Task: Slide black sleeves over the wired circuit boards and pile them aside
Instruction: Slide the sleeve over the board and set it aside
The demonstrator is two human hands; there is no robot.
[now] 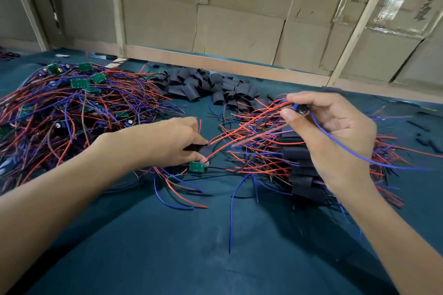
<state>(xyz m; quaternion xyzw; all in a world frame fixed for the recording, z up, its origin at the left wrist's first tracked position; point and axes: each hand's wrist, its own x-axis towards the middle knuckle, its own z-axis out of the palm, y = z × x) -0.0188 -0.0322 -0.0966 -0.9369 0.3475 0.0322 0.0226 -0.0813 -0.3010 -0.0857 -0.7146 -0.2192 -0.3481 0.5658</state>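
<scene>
Hands point(177, 141) hold sleeve point(203, 149), wires point(263, 124).

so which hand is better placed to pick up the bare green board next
Left. The left hand is right over the green board, fingertips at its edge, though it already pinches a black sleeve. The right hand is busy pinching wires.

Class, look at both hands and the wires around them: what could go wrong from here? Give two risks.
1. The right hand pinches a bundle of wires that runs into the sleeved pile; lifting may drag finished pieces along.
2. The left hand holds a sleeve near a green board amid loose wires, which may snag.
</scene>
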